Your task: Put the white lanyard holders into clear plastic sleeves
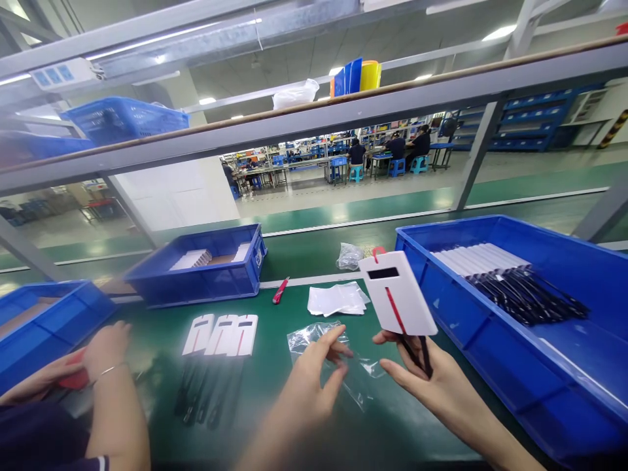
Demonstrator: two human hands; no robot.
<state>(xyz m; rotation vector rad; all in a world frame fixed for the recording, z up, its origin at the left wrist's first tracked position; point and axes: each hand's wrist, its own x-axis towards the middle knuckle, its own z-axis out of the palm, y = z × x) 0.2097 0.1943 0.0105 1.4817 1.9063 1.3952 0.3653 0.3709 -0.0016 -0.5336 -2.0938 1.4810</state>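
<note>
Green surface [269,366] carries the work, with an overhead shelf [314,124] and a factory floor beyond. Clock directions are taken from the left hand [309,379], with 12 toward the far edge.

Held item: one white card [407,304] with a red stripe, a dark window and a red loop at its top, raised at 2 o'clock and tilted. Its black cord [422,358] runs down from the lower edge. Right hand [441,379]: fingers wrapped around the cord just below the card, thumb spread apart. Left hand: fingers parted and slightly curled, holding nothing visible, beside a clear bag [304,335]; contact with the bag cannot be confirmed.

Surroundings: white sheets [336,299] at 12; a red knife [280,291] at 11; three similar cards [220,335] between 9 and 10, cords toward the near edge; a blue bin [196,288] at 10; a larger blue bin [481,360] between 2 and 3, holding a row of corded cards. A co-worker's arm [118,405] is at 9.

Handling (judged): card light, stiff and smooth, liable to scuff; cord flexible. Grip the card by its side edges, clear of the window; support the cord exit and avoid sharp bending. Bag film is likely limp and slippery.
</note>
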